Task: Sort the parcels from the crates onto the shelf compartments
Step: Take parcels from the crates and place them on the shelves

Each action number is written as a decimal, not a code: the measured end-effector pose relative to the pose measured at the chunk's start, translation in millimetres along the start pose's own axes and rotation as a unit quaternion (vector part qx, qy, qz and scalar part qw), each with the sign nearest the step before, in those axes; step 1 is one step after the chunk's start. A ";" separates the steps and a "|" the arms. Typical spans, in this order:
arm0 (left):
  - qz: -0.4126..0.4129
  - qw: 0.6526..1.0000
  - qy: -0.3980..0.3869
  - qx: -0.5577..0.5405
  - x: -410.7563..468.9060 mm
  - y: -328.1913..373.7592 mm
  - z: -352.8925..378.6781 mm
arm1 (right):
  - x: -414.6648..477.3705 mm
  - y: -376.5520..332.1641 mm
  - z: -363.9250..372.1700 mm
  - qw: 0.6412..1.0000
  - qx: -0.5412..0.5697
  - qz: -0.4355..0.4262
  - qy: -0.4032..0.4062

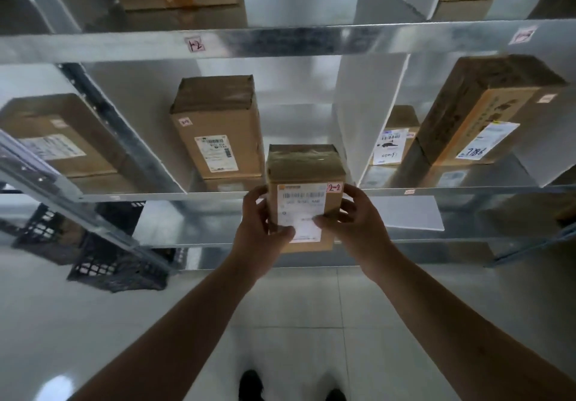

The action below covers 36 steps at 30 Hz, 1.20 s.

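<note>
Brown cardboard parcel (304,182), taped on top and wearing a pink tag (334,187) marked 2-2, is being held at the front edge of the middle shelf (156,196). The left grip (265,226) is curling round its left side and the right grip (355,220) round its right. Bare shelf is showing behind it, between a taller box (218,126) and the white divider (364,114).
</note>
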<state>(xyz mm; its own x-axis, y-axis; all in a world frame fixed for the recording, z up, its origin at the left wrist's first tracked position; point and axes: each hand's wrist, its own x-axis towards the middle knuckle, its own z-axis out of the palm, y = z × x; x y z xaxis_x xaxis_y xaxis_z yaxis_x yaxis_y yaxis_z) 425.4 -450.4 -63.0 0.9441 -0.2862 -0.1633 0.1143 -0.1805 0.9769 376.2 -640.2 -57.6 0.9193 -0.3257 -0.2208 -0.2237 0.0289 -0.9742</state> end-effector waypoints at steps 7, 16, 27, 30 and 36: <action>0.009 1.000 0.007 0.009 36.2 -29.0 16.3 | 41.3 25.4 -8.0 0.996 -0.076 -0.044 0.007; 0.082 0.993 0.003 0.086 100.7 -75.2 20.1 | 93.4 63.5 3.9 0.986 -0.116 -0.117 0.032; 0.121 0.985 -0.007 0.123 143.6 -93.6 21.9 | 128.3 71.5 10.3 0.977 -0.168 -0.118 0.063; 0.120 0.985 -0.012 0.126 156.8 -88.8 22.1 | 137.6 59.5 12.4 0.976 -0.178 -0.101 0.071; 0.100 0.988 -0.003 0.118 188.8 -84.1 26.8 | 170.0 46.7 11.9 0.978 -0.180 -0.075 0.071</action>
<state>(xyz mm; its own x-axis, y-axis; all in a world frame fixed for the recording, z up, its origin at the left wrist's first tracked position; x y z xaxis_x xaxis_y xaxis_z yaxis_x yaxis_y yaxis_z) 585.7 -514.5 -179.7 0.9384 -0.3443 0.0287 -0.1510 -0.3340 0.9304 525.9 -683.0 -141.2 0.9015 -0.4305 -0.0438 -0.2137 -0.3551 -0.9101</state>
